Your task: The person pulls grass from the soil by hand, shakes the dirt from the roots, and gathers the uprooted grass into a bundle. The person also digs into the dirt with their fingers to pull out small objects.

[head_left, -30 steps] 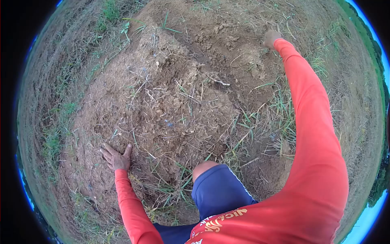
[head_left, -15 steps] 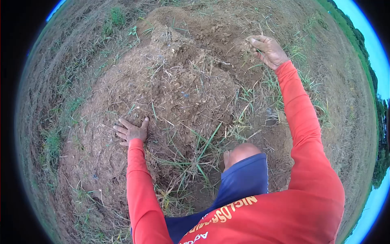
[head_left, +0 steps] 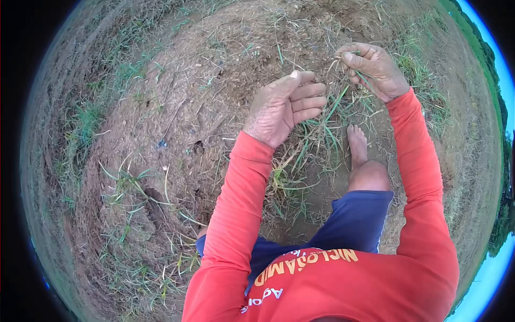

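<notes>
Dirt mound (head_left: 177, 107) — bare soil with sparse grass, left of the grass tuft (head_left: 316, 129). Left hand (head_left: 284, 107) — raised just left of the tuft, fingers loosely curled, holding nothing. Right hand (head_left: 375, 70) — above-right of the tuft, pinching thin grass blades (head_left: 343, 61). Bare foot (head_left: 357, 145) right of the tuft.

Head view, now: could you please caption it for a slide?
Right hand pinches grass stems; open left hand is raised beside it.

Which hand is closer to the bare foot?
The left hand, though not by much. It hangs up and left of the bare foot, fingers curled and empty. The right hand is higher up, above the foot, pinching some grass blades.
</notes>
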Available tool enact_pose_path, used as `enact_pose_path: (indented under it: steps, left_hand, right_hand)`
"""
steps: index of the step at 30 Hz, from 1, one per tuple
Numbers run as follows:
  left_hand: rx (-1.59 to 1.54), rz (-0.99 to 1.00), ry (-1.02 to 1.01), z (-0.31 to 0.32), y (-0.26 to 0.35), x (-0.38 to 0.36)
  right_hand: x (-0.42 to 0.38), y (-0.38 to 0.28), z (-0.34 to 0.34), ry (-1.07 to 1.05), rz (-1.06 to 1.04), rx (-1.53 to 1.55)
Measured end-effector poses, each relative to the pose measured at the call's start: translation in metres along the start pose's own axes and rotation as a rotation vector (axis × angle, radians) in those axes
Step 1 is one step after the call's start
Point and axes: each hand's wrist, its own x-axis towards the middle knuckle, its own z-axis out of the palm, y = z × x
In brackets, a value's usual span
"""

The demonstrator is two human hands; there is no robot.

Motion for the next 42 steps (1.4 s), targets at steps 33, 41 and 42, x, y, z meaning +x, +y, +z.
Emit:
enact_pose_path:
  steps: [33,41,42]
  left_hand:
    - [0.021,0.592,0.786,-0.115,0.11,-0.267]
    - [0.065,0.555,0.853,-0.108,0.112,-0.269]
    - [0.058,0.534,0.877,-0.108,0.114,-0.271]
  right_hand:
    - [-0.024,0.291,0.299,0.188,0.063,-1.128]
    - [-0.025,0.304,0.278,0.261,0.058,-0.946]
    - [-0.025,0.306,0.275,0.248,0.049,-0.955]
